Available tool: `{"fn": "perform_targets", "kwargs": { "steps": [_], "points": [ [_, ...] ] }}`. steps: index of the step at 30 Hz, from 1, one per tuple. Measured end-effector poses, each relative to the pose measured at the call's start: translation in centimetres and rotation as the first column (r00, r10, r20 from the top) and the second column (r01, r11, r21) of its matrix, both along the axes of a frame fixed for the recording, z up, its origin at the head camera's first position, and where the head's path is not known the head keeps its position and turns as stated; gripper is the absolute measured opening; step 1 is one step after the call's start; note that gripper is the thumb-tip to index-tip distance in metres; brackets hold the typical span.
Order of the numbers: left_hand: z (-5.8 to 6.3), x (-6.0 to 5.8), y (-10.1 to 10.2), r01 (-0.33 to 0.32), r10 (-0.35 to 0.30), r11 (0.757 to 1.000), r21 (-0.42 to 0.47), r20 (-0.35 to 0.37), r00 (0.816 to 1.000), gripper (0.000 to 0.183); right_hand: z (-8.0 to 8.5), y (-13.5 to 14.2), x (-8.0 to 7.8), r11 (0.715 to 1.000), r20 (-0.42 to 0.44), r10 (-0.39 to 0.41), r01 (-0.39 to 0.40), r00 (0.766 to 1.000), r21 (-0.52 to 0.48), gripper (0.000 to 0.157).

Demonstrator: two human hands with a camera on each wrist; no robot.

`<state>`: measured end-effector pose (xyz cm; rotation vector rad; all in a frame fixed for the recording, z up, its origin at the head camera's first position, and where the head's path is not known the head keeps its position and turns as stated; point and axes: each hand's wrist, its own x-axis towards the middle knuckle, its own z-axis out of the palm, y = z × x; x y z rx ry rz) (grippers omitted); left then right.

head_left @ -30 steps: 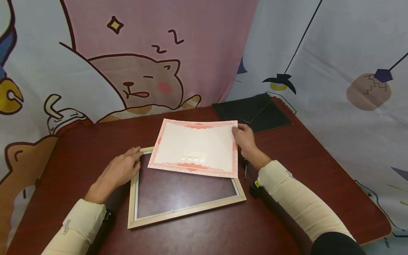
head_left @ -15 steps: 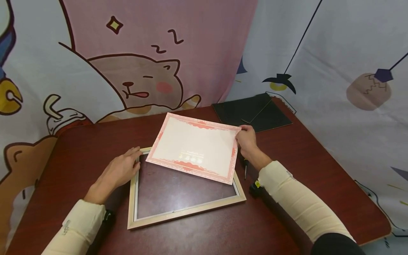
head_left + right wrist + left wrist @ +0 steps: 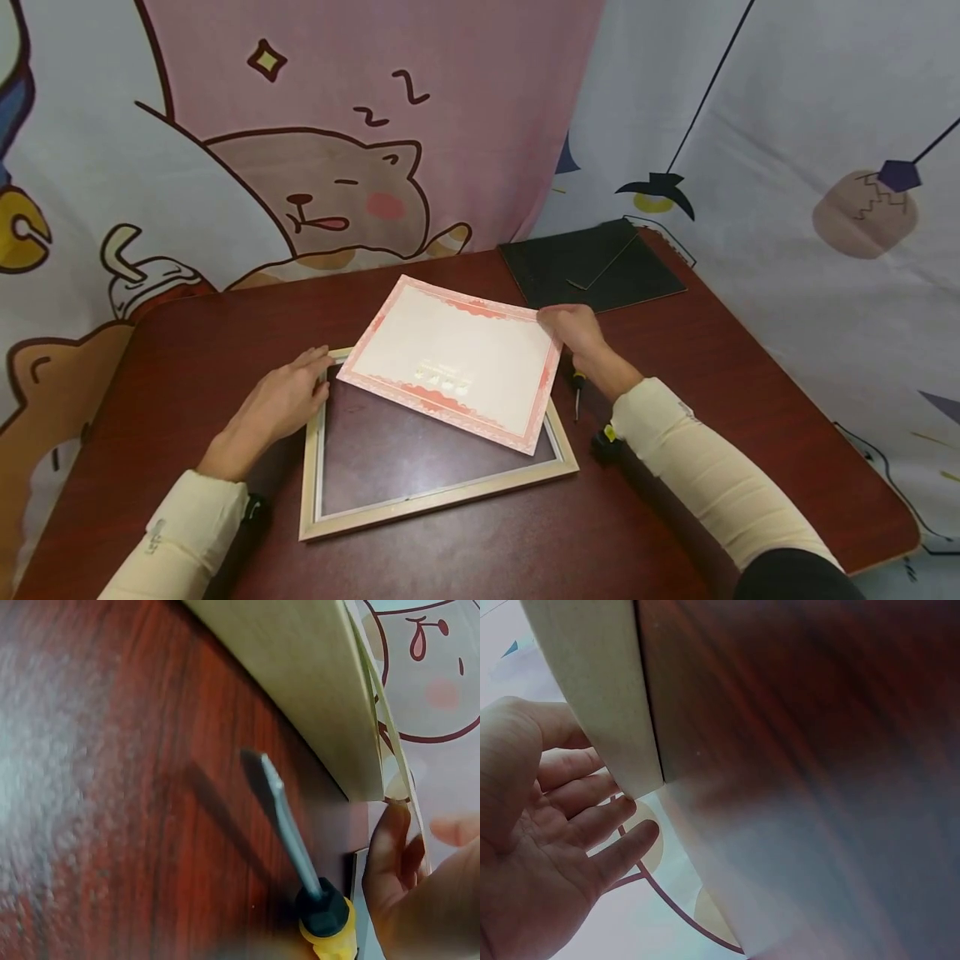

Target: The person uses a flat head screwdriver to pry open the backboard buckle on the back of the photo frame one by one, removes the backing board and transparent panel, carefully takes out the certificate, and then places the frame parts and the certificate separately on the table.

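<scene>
My right hand [image 3: 579, 335] pinches the right edge of a certificate sheet [image 3: 457, 354], near its far right corner. The sheet is cream with a pink patterned border, and it lies slanted across the upper part of a pale wooden picture frame [image 3: 442, 497]. Through the frame the table surface shows. At the frame's far left corner rests my left hand [image 3: 285, 396]; in the left wrist view its fingers [image 3: 592, 814] are loosely extended and touch the frame's outer side. In the right wrist view the certificate appears edge-on, between thumb and fingers.
A screwdriver [image 3: 289, 832] with a yellow and black handle lies right of the frame. Closer to me is a small black and yellow object [image 3: 606, 446], partly behind the right sleeve. A dark backing board [image 3: 592, 265] with a hinged stand lies at the table's back right.
The certificate has turned clockwise, its near right corner swinging down toward the frame's lower right. My right hand has shifted slightly with it. My left hand has stayed at the frame's corner.
</scene>
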<state>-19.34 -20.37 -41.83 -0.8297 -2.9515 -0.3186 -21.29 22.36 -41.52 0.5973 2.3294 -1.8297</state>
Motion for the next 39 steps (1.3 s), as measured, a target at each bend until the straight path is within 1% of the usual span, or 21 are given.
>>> {"fn": "perform_targets", "kwargs": {
  "steps": [3,7,9,11,13,16,20,26,30,34,39],
  "points": [
    [0.03,0.03,-0.02,-0.005,0.005,1.0,0.0,0.005,1.0,0.039,0.03,0.07,-0.01,0.997,0.019,0.065,-0.066,0.998,0.045,0.038],
    [0.0,0.01,-0.02,-0.012,0.012,1.0,-0.003,0.012,1.0,0.04,0.12,0.02,-0.19,0.986,0.047,0.148,-0.151,0.988,0.076,0.035],
    [0.0,0.01,-0.01,-0.011,0.011,1.0,-0.003,0.013,1.0,0.04,0.18,-0.04,-0.28,0.98,0.055,0.174,-0.178,0.983,0.087,0.034],
    [-0.02,0.02,-0.01,-0.009,0.009,1.0,0.0,0.009,1.0,0.04,0.26,-0.05,-0.33,0.979,0.05,0.182,-0.186,0.982,0.083,0.034],
    [-0.02,0.07,-0.02,-0.006,0.006,1.0,0.003,0.006,1.0,0.041,0.3,0.0,-0.33,0.983,0.035,0.166,-0.168,0.986,0.072,0.032],
    [0.0,0.12,-0.05,-0.001,0.001,1.0,0.006,-0.001,1.0,0.041,0.32,0.16,-0.31,0.992,0.012,0.121,-0.121,0.993,0.046,0.032],
    [0.14,0.15,-0.02,0.001,0.0,1.0,0.009,-0.01,1.0,0.041,0.24,0.42,-0.28,0.998,0.009,0.068,-0.068,0.998,0.018,0.033],
    [0.11,0.08,-0.03,-0.002,0.002,1.0,0.015,-0.007,1.0,0.04,-0.03,0.67,-0.38,0.998,0.025,0.065,-0.065,0.998,-0.011,0.032],
    [-0.07,0.04,-0.04,-0.002,0.002,1.0,0.014,-0.002,1.0,0.04,-0.03,0.82,-0.38,0.998,0.029,0.063,-0.063,0.998,-0.013,0.031],
    [-0.19,0.04,-0.08,0.001,-0.001,1.0,0.02,-0.01,1.0,0.04,0.03,0.9,-0.34,0.999,0.027,0.043,-0.043,0.999,-0.004,0.032],
    [-0.15,0.12,-0.2,0.005,-0.005,1.0,0.013,-0.016,1.0,0.04,0.05,0.91,-0.24,1.0,0.033,0.012,-0.011,0.999,-0.026,0.036]
  ]
}}
